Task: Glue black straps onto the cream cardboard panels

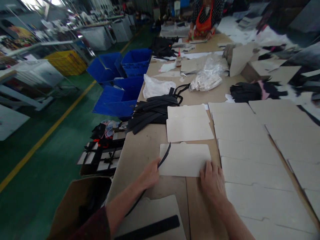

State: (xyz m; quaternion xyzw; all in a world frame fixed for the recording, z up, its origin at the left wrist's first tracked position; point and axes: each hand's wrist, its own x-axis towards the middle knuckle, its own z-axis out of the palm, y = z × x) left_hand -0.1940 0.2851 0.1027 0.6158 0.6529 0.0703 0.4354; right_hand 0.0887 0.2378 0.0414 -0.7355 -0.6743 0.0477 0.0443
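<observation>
My left hand (150, 175) is closed around a narrow black strip (165, 156). One end of the strip rises over the left part of a pale cardboard panel (186, 160), and the other trails down below my wrist. At the panel's lower right corner, my right hand (212, 178) grips the edge with bent fingers. Just beyond lie more cardboard panels (190, 128), overlapping. Nearest me is another panel (152, 208) with a wide black strip (155, 228) lying across it.
Black strips (155, 110) are piled at the table's left side. Rows of overlapping panels (250, 150) cover the right side. Blue bins (117, 96) and an open carton (75, 196) stand left of the table. A person in an orange apron (203, 23) is at the far end.
</observation>
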